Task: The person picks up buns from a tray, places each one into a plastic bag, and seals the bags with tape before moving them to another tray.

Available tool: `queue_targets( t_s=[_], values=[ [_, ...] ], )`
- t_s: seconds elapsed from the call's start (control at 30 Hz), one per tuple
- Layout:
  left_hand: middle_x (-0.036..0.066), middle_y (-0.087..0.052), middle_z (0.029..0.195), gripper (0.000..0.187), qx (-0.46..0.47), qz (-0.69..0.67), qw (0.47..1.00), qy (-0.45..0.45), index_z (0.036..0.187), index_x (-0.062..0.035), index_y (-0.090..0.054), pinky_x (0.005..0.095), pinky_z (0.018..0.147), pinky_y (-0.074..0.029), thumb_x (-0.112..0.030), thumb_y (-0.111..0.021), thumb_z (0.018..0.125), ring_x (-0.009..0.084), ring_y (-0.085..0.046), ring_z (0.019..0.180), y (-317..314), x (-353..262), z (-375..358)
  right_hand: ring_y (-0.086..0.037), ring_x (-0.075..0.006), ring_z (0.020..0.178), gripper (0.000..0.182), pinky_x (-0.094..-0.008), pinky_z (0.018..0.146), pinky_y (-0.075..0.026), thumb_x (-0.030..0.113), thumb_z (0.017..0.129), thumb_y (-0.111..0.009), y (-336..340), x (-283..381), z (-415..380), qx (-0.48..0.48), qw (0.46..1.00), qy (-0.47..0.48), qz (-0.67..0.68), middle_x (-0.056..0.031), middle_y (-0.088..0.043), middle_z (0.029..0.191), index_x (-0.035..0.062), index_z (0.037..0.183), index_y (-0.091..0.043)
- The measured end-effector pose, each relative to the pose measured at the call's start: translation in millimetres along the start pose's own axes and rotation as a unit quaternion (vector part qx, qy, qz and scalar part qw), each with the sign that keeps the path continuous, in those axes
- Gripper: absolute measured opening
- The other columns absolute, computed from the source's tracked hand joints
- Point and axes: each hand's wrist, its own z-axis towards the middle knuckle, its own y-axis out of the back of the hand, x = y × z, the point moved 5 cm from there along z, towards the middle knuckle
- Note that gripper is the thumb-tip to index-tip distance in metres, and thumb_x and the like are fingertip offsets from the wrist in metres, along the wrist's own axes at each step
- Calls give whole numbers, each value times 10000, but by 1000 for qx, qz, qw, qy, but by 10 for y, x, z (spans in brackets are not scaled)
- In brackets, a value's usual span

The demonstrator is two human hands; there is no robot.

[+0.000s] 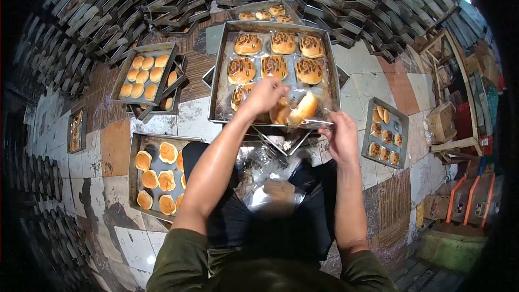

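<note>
Pinching a clear bag (320,123) by its edge with the right hand (344,136), thumb and fingers closed on the film. Curling the left hand's (266,96) fingers nearly closed — too unclear to tell whether gripping film. Holding a bun (304,109) inside the bag, over the tray's (216,78) near-right corner. Facing printed, wrapped buns (274,67) in rows toward the far edge. Bearing loose bags (273,192) on the lap — with bare buns (166,153) sitting in a lower tray (133,168) to the left.
</note>
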Motion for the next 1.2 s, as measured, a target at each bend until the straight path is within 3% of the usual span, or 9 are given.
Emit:
queue_targets(
  t_s=[0.33, 0.47, 0.6, 0.73, 0.87, 0.93, 1.07, 1.13, 1.2],
  values=[
    [67, -543, 513, 275, 134, -102, 941, 292, 659, 18, -602, 295, 356, -376, -225, -649, 778, 133, -508, 441, -113, 1037, 229, -516, -137, 576, 124, -252, 515, -455, 85, 807, -543, 1726, -565, 52, -191, 915, -135, 328, -43, -514, 625, 59, 696, -495],
    [244, -623, 872, 617, -180, 144, 964, 130, 1046, 15, -546, 393, 772, -477, -500, -640, 719, 325, -620, 823, 622, 783, -8, -506, -101, 573, 57, -242, 511, -451, 76, 794, -554, 2473, -280, -70, -181, 946, -2, 268, -15, -516, 666, 93, 766, -508],
    [294, -305, 1299, 893, -87, 225, 952, 187, 1345, -118, -279, 472, 967, -335, -555, -661, 666, 443, -364, 1176, 230, 1063, -107, -485, -86, 608, 48, -227, 551, -417, 35, 794, -532, 3064, 9, -108, -262, 950, 131, -110, -13, -501, 691, 76, 812, -513],
    [278, -274, 1307, 911, -118, 324, 911, 228, 1361, -217, -250, 479, 956, -347, -511, -706, 629, 510, -385, 1110, -18, 938, -113, -489, -139, 669, 62, -263, 611, -413, 24, 792, -528, 3276, -149, -203, -355, 752, 301, -466, -37, -502, 741, 21, 853, -519],
    [260, -413, 1180, 772, -193, 197, 940, 200, 1320, -165, -266, 442, 857, -440, -318, -685, 690, 378, -497, 1046, 144, 928, -99, -528, -201, 732, 88, -304, 690, -434, 44, 783, -526, 3364, -822, -178, -272, 706, 198, -623, -109, -548, 793, -16, 848, -534],
    [247, -444, 1140, 728, -184, -150, 970, 57, 1312, -104, -257, 379, 821, -471, -251, -671, 731, 323, -533, 1002, 291, 780, -197, -573, -290, 793, 144, -364, 730, -446, 70, 760, -553, 4136, -1380, -115, -340, 815, 21, -468, -179, -591, 873, -23, 869, -565],
    [209, -406, 1276, 611, 75, -659, 745, 63, 1338, -58, -256, 492, 877, -440, -341, -508, 859, 347, -485, 1106, 158, 430, -729, -602, -340, 812, 241, -387, 717, -453, 87, 758, -577, 4000, -1449, 158, -222, 708, 125, -658, -194, -624, 838, -33, 967, -579],
    [203, -401, 1293, 600, 56, -684, 725, 51, 1339, -63, -284, 506, 904, -421, -404, -440, 871, 375, -461, 1133, 78, 369, -928, -608, -370, 845, 244, -411, 714, -460, 132, 764, -577, 3268, -843, 173, -192, 569, -113, -792, -209, -632, 857, -39, 936, -579],
    [189, -419, 1284, 610, 55, -699, 712, 36, 1329, -71, -314, 489, 881, -440, -443, -449, 865, 365, -472, 1123, -10, 297, -1027, -616, -291, 802, 177, -386, 693, -466, 130, 798, -570, 2187, -76, 125, -265, 691, 38, -672, -162, -634, 857, -16, 893, -599]
  ],
)
